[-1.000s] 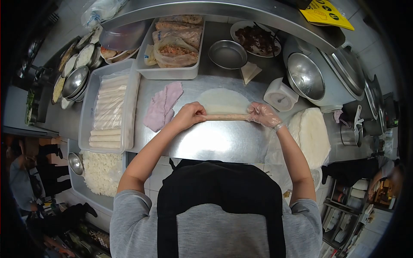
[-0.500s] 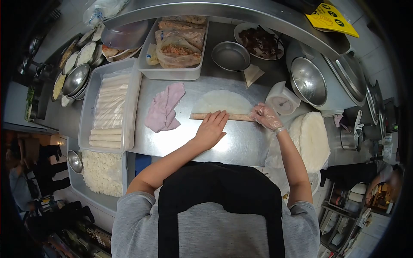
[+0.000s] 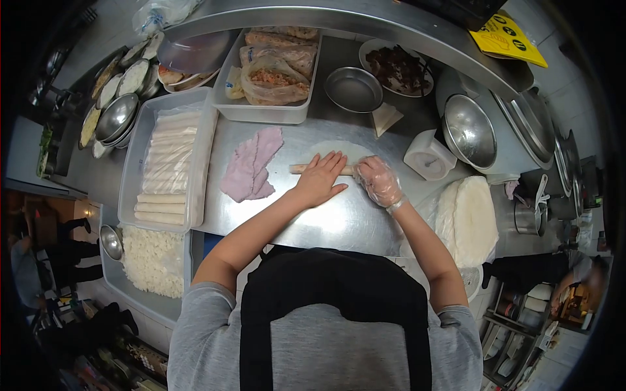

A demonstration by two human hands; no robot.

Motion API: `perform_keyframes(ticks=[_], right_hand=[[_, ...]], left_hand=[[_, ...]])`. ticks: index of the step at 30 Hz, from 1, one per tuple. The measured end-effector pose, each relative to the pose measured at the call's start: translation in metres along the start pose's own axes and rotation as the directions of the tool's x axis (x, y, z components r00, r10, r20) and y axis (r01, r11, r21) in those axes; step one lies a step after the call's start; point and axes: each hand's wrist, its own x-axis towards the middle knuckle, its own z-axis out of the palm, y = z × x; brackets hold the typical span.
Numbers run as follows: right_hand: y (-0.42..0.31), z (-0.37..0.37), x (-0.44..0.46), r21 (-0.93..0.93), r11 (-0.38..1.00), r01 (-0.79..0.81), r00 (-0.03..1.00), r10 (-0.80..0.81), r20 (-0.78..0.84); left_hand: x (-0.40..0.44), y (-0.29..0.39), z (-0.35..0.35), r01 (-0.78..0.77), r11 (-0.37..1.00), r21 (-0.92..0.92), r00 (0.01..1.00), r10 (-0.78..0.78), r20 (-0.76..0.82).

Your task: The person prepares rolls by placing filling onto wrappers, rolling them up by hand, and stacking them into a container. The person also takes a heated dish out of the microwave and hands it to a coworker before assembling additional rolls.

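A thin spring roll (image 3: 297, 169) lies crosswise on the steel worktop, partly rolled up in a round translucent wrapper (image 3: 339, 147). My bare left hand (image 3: 319, 181) rests flat on the roll's middle, fingers stretched out and a little apart. At the right end, my right hand (image 3: 379, 181), in a clear plastic glove, has its fingers curled over the roll and the wrapper's edge; its fingertips are partly hidden. A stack of pale round wrappers (image 3: 475, 218) lies to the right. Left of the hands is a crumpled pink cloth (image 3: 251, 168).
A plastic tub (image 3: 203, 163) of finished rolls stands left, above a bin of white shreds (image 3: 153, 264). Behind are a container (image 3: 261, 114) of bagged filling, a metal dish (image 3: 354, 90) and a white scale (image 3: 430, 156). A steel shelf (image 3: 339, 17) crosses the back.
My right hand has moved left and inward along the roll, closer to my left hand. Less of the wrapper shows beyond the roll. My left hand stays flat on it.
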Motion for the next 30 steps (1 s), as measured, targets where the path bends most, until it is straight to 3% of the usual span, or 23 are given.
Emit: perform_keyframes(ticks=[1,3,4,6,7,10,12,13,16,18,22,24,26,28,30], right_hand=[[0.004,0.003,0.002,0.003,1.000,0.004,1.000,-0.004,0.001],[0.014,0.005,0.005,0.219,0.972,-0.083,0.997,0.083,0.008],[0.019,0.006,0.007,0.216,0.973,-0.081,0.997,0.081,0.007],[0.026,0.007,0.010,0.300,0.927,-0.226,0.966,0.173,0.193],[0.026,0.007,0.010,0.301,0.927,-0.224,0.966,0.171,0.192],[0.016,0.001,0.013,0.205,0.966,-0.159,0.985,0.141,0.103],[0.004,-0.005,0.012,-0.003,1.000,0.022,0.999,-0.022,-0.025],[0.005,-0.003,0.012,-0.006,1.000,0.026,0.999,-0.026,-0.021],[0.009,0.000,0.011,0.018,1.000,0.005,1.000,-0.006,0.018],[0.015,0.000,0.018,0.054,0.991,-0.123,0.987,0.117,0.112],[0.016,-0.003,0.021,0.173,0.969,-0.176,0.980,0.156,0.122],[0.008,-0.004,0.014,0.202,0.948,-0.247,0.956,0.205,0.209],[-0.002,-0.003,0.001,0.192,0.952,-0.237,0.959,0.197,0.205],[-0.010,-0.002,-0.008,0.185,0.956,-0.229,0.960,0.190,0.207],[-0.014,-0.004,-0.010,0.230,0.949,-0.216,0.971,0.185,0.150]], left_hand=[[0.000,0.001,0.000,0.005,1.000,0.000,1.000,-0.005,-0.002],[0.003,0.004,-0.001,-0.054,0.996,0.070,0.981,0.066,-0.182],[0.002,0.007,-0.002,-0.055,0.996,0.071,0.980,0.067,-0.186],[-0.007,0.015,0.001,-0.115,0.991,-0.063,0.980,0.103,-0.170],[-0.009,0.017,0.006,-0.140,0.990,-0.002,0.948,0.134,-0.290],[-0.006,0.012,0.012,-0.135,0.990,-0.026,0.930,0.118,-0.349],[-0.001,0.003,0.015,-0.155,0.987,-0.038,0.918,0.129,-0.376],[0.002,-0.002,0.016,-0.177,0.983,-0.049,0.906,0.143,-0.398],[0.011,-0.012,0.017,-0.199,0.978,-0.059,0.905,0.161,-0.393],[0.016,-0.014,0.015,-0.183,0.982,-0.056,0.906,0.146,-0.398],[0.018,-0.013,0.008,-0.112,0.991,-0.067,0.946,0.085,-0.312],[0.012,-0.010,0.007,-0.109,0.991,-0.076,0.956,0.083,-0.281],[-0.002,-0.005,0.011,-0.169,0.982,-0.080,0.947,0.139,-0.291],[-0.014,0.005,0.008,-0.143,0.983,-0.111,0.973,0.119,-0.196],[-0.027,0.023,0.006,-0.134,0.980,0.148,0.934,0.175,-0.310]])
